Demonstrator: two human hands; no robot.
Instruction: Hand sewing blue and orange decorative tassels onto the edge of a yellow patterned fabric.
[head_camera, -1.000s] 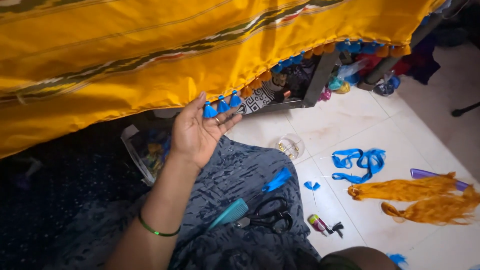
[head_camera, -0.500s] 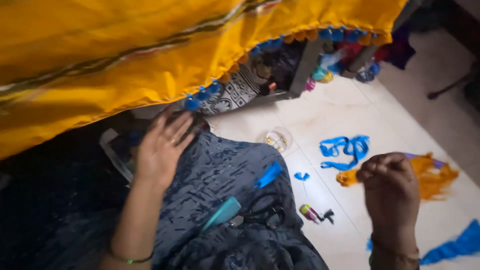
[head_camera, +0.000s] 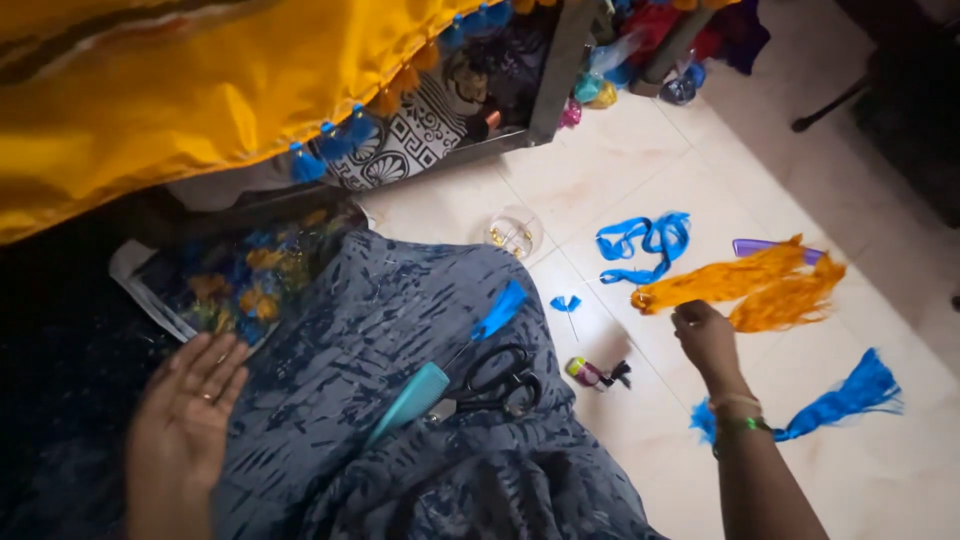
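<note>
Right hand (head_camera: 705, 338) half-curled beside orange threads (head_camera: 740, 285); left hand (head_camera: 185, 420) open, empty.

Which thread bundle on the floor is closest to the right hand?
The orange bundle: its left end lies just above the right hand. The looped blue bundle sits farther up, and the blue tassel lies beside the wrist, behind the fingers.

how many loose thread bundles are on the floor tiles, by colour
orange bundles: 2, lying side by side, just beyond the right hand
blue bundles: 3, a looped one, a tiny one and a long one by the wrist
total: 5
</note>
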